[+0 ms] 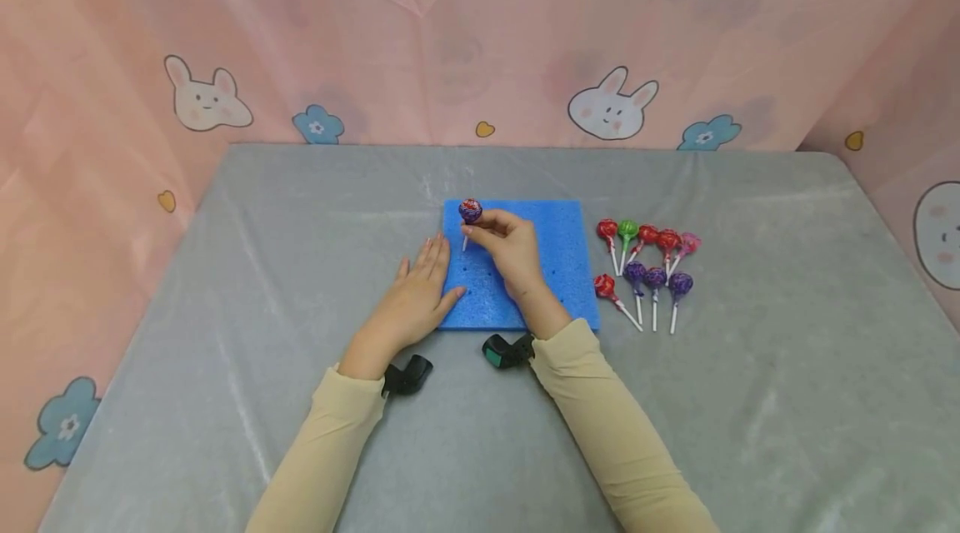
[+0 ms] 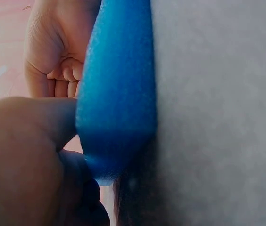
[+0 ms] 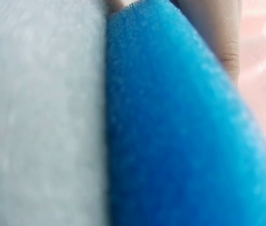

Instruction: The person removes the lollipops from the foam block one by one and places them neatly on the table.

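Note:
In the head view, my right hand [image 1: 512,248] pinches a purple-and-red wrapped lollipop [image 1: 470,211] near the top of its stick. The candy is up and the white stick points down over the far left part of a blue foam block [image 1: 491,306]. Small dark holes dot the foam's top. My left hand [image 1: 417,296] lies with straight fingers along the block's left edge, its thumb over the near left corner. The left wrist view shows the thumb against the foam's side [image 2: 116,89]. In the right wrist view the foam [image 3: 170,122] fills the middle, and the lollipop is hidden.
Right of the foam, several wrapped lollipops lie in two rows on the grey cloth-covered table [image 1: 787,333]. The far row has red, a green one [image 1: 627,231] and a pink one [image 1: 689,243]. Nearer are a red one [image 1: 604,286] and purple ones [image 1: 680,285]. A pink curtain [image 1: 465,42] hangs behind.

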Demonstrator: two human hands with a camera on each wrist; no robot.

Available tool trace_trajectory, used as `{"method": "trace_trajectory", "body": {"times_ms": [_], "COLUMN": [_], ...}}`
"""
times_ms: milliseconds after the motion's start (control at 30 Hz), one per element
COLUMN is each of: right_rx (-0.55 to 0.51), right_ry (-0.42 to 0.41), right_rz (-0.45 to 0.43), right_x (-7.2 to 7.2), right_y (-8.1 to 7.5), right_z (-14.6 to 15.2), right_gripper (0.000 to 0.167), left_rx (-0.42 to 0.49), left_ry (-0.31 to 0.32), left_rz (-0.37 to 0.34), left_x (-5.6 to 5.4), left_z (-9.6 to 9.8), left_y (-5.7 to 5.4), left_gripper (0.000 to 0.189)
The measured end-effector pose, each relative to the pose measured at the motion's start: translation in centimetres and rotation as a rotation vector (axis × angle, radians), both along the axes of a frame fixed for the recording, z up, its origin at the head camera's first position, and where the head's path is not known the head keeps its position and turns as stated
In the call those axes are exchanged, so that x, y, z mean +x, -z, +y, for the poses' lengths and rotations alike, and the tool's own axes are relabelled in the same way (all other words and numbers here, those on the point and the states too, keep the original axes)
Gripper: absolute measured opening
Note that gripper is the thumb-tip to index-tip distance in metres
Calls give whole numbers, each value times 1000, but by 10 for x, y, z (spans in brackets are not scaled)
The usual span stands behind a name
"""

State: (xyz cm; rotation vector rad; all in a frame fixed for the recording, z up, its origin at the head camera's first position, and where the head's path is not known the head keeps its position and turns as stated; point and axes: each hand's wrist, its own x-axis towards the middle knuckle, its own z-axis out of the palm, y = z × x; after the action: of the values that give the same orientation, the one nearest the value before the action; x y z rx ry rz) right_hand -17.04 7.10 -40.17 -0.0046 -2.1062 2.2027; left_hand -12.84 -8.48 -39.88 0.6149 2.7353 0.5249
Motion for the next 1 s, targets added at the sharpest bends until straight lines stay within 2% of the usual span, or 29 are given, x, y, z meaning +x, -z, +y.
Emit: {"method": "trace_trajectory", "body": {"times_ms": [467,1000], "right_rx": [-120,-147], "right_ry": [-23,-13], "right_rz": [-45,-81], "right_x": [3,13], "right_y": [-5,-13], "right_z": [10,23], "right_gripper": [18,16], "left_rx": [18,14], "left_ry": [4,6], "left_rz": [10,17], "left_x": [0,1], "left_z": [1,1], "left_y": [-1,-1], "left_gripper": [72,71]}}
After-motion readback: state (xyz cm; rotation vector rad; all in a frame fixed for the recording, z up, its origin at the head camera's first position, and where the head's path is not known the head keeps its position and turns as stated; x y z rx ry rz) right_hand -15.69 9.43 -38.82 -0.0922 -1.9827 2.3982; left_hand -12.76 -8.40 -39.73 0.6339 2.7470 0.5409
